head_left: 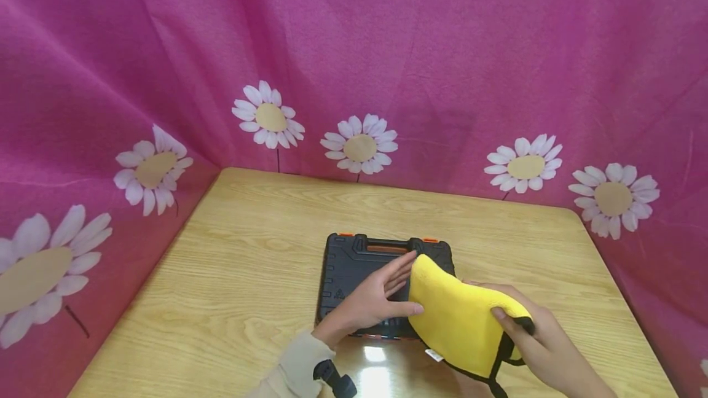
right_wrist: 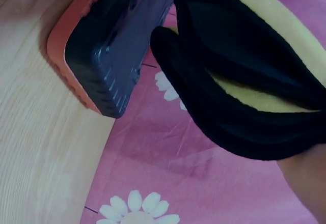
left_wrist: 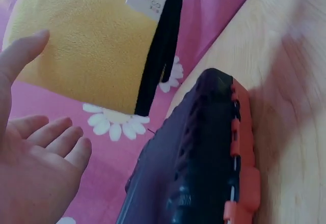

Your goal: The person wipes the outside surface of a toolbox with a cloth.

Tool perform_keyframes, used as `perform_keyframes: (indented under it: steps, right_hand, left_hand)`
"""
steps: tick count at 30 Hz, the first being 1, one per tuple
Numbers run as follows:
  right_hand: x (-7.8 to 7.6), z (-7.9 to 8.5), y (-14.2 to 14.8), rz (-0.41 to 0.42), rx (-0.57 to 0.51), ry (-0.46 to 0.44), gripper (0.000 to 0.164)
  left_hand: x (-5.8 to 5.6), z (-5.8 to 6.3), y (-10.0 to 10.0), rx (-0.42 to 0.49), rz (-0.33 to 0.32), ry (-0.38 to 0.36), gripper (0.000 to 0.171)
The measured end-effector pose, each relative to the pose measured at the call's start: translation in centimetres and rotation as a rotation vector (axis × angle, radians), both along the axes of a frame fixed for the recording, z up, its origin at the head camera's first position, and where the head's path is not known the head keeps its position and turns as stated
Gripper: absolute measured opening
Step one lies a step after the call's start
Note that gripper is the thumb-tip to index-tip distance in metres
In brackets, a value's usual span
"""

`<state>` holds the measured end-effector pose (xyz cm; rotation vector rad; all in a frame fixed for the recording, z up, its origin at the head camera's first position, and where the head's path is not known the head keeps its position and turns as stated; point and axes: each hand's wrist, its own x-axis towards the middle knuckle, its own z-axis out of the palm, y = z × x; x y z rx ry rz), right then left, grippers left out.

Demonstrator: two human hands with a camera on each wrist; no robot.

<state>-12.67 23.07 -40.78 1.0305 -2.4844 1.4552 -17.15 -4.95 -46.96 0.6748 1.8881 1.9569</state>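
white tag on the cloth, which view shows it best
Left wrist view: the white tag is large, its lettering visible. The head view shows it small, on the lower edge of the yellow cloth; the right wrist, not at all.

Curtained-off nook or booth, kind of building impossible to tell, hung with magenta cloth (head_left: 387, 29) printed with large white daisies (head_left: 359, 147), draped behind and along both sides of a pale wood-grain surface (head_left: 249, 232) with rounded far corners.

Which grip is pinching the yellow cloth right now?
The right grip: its thumb and fingers clasp the yellow cloth from both sides. The left grip differs: its fingers are extended, not curled round it.
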Motion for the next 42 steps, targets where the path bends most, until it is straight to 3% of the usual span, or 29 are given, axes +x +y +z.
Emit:
perform_keyframes:
  steps: [3,6,13,22,27,33,38,42]
  right_hand:
    - [-0.1,-0.3,-0.2,0.076,-0.036,-0.013,0.045]
    - [-0.3,-0.4,-0.4,0.094,-0.038,-0.001,0.046]
    - [-0.5,0.0,-0.8,-0.030,0.041,-0.059,0.037]
    - [-1.4,-1.2,-1.2,-0.065,-0.022,-0.200,0.024]
    - [-2.1,-2.4,-1.5,-0.112,-0.009,-0.202,0.028]
    - [-3.3,-4.4,-1.3,-0.259,0.053,-0.149,0.034]
    - [-4.4,-6.5,-1.5,-0.306,0.064,-0.213,0.046]
    - [-5.1,-8.0,-2.2,-0.346,0.087,-0.291,0.055]
  left_hand:
    - [-0.2,0.1,0.3,-0.005,-0.043,0.036,0.084]
    - [-0.2,0.2,0.4,-0.006,-0.075,0.055,0.077]
    - [0.1,0.4,0.4,0.065,-0.114,-0.024,0.042]
    - [0.4,0.7,0.2,0.046,-0.096,-0.100,0.027]
    - [0.4,0.6,-0.1,0.043,-0.035,-0.070,0.034]
    - [0.5,0.9,-0.5,-0.040,0.087,-0.074,0.042]
    - [0.4,1.0,-0.9,-0.084,0.198,-0.097,0.042]
    - [0.3,0.9,-1.3,-0.126,0.266,-0.057,0.037]
